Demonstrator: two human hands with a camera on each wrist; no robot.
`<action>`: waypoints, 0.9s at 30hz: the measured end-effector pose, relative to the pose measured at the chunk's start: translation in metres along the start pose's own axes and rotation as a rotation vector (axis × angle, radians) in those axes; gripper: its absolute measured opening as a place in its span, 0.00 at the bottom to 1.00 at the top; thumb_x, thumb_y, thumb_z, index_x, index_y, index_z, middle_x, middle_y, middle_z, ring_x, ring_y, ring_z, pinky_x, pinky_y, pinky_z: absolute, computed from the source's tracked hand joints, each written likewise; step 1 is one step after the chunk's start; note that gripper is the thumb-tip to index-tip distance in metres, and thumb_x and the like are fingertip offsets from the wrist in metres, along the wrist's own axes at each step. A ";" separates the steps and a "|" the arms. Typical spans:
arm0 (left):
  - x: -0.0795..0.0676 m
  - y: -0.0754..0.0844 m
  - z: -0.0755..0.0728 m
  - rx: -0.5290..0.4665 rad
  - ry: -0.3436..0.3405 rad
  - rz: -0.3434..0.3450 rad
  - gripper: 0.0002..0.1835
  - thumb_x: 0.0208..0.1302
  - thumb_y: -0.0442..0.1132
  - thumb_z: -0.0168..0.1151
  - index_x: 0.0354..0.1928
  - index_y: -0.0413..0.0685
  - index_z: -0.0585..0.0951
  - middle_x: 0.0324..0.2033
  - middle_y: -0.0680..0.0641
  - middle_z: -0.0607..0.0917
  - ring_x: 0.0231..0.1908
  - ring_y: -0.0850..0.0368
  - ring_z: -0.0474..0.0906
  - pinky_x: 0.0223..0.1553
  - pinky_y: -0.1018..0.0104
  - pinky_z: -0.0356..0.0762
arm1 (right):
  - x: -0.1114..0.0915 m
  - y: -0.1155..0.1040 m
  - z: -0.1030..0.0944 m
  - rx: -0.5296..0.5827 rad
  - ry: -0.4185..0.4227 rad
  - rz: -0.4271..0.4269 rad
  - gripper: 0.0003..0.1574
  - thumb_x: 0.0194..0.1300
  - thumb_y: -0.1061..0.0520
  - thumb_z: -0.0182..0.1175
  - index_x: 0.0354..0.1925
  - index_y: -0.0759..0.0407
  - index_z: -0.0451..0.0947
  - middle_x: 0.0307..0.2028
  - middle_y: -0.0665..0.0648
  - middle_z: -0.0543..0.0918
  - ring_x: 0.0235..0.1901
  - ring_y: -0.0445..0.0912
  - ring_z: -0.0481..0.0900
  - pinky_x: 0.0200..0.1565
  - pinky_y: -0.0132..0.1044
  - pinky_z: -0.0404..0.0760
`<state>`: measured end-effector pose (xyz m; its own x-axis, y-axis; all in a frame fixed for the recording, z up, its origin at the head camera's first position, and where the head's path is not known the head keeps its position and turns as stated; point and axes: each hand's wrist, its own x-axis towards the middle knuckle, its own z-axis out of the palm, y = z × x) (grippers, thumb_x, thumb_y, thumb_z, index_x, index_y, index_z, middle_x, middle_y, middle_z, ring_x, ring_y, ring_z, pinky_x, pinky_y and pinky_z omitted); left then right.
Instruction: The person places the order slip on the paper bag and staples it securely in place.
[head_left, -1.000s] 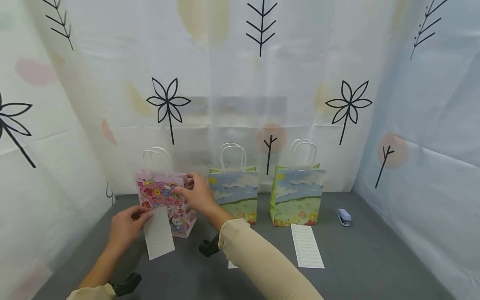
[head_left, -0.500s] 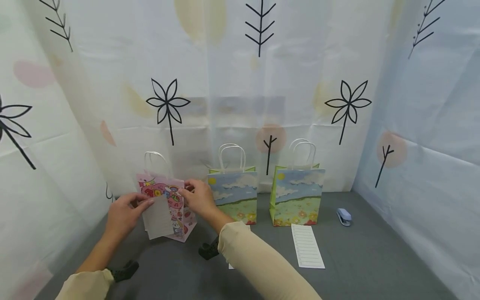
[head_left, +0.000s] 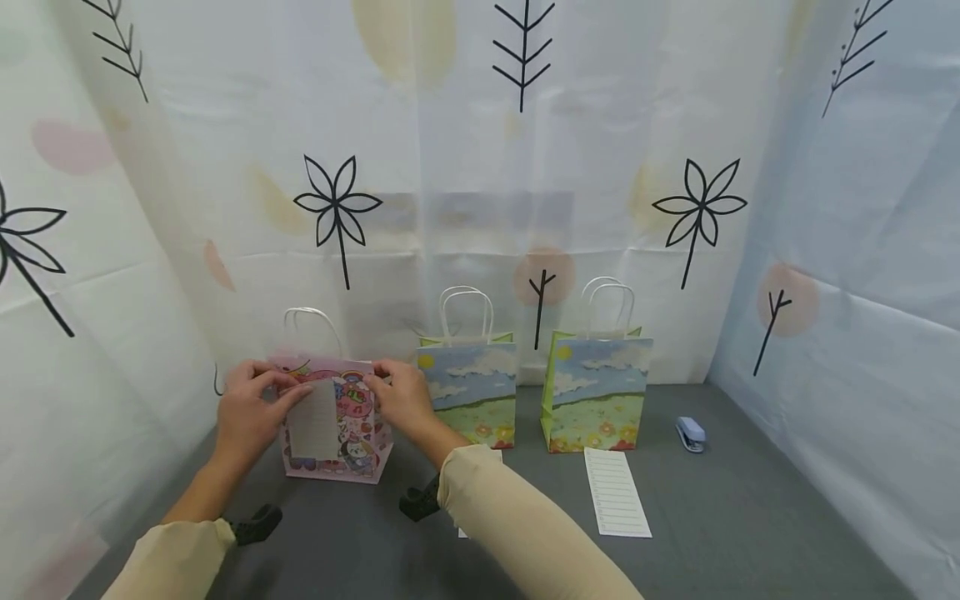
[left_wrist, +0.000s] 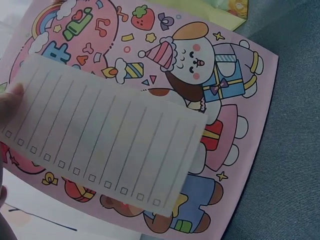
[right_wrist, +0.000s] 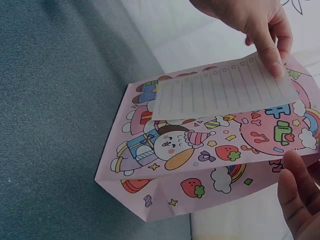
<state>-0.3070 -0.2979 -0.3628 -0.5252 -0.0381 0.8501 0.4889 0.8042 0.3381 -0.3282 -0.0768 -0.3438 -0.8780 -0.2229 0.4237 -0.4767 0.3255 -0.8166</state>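
Observation:
My left hand (head_left: 253,412) pinches the top of a white checklist slip (head_left: 315,423) with ruled lines and small boxes. The slip lies over the front of a pink cartoon-print paper gift bag (head_left: 358,450), near its left side. In the right wrist view, the left thumb presses on the slip's upper end, close to the bag's top. My right hand (head_left: 405,400) grips the bag's upper right edge, its fingertips at the corner in the right wrist view. The pink bag stands upright, its white handle (head_left: 318,315) above the hands.
Two blue-and-green landscape gift bags (head_left: 474,387) (head_left: 600,392) stand to the right. A second checklist slip (head_left: 617,492) lies before the rightmost bag; another is mostly hidden under the right sleeve (head_left: 525,517). A small light-purple stapler (head_left: 691,434) sits at the far right of the grey table (head_left: 750,517).
My left hand has raised the slip up over the bag's front. The pink bag has turned to face forward more squarely, and my right hand stays at its upper right edge.

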 end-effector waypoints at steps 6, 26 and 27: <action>0.005 -0.001 -0.001 0.003 0.074 0.048 0.14 0.37 0.30 0.81 0.22 0.37 0.81 0.43 0.35 0.77 0.47 0.36 0.67 0.52 0.43 0.55 | 0.000 -0.001 -0.001 -0.027 0.015 -0.013 0.10 0.70 0.54 0.58 0.44 0.55 0.84 0.36 0.49 0.83 0.21 0.36 0.72 0.26 0.30 0.71; 0.018 0.002 -0.002 -0.062 0.045 0.038 0.16 0.36 0.27 0.81 0.21 0.43 0.78 0.47 0.35 0.81 0.53 0.36 0.69 0.53 0.42 0.56 | 0.001 0.003 -0.001 0.055 -0.027 0.029 0.10 0.71 0.56 0.58 0.44 0.57 0.83 0.37 0.50 0.82 0.22 0.37 0.76 0.25 0.30 0.77; 0.019 0.002 -0.002 -0.067 0.039 0.038 0.16 0.37 0.27 0.81 0.21 0.43 0.78 0.46 0.35 0.82 0.52 0.36 0.70 0.53 0.42 0.56 | 0.001 0.003 -0.001 0.053 -0.027 0.026 0.10 0.71 0.56 0.58 0.44 0.57 0.83 0.38 0.50 0.82 0.22 0.37 0.77 0.25 0.30 0.77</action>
<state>-0.3146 -0.2987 -0.3452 -0.4789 -0.0325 0.8772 0.5541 0.7639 0.3308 -0.3305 -0.0750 -0.3452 -0.8884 -0.2395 0.3916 -0.4497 0.2828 -0.8472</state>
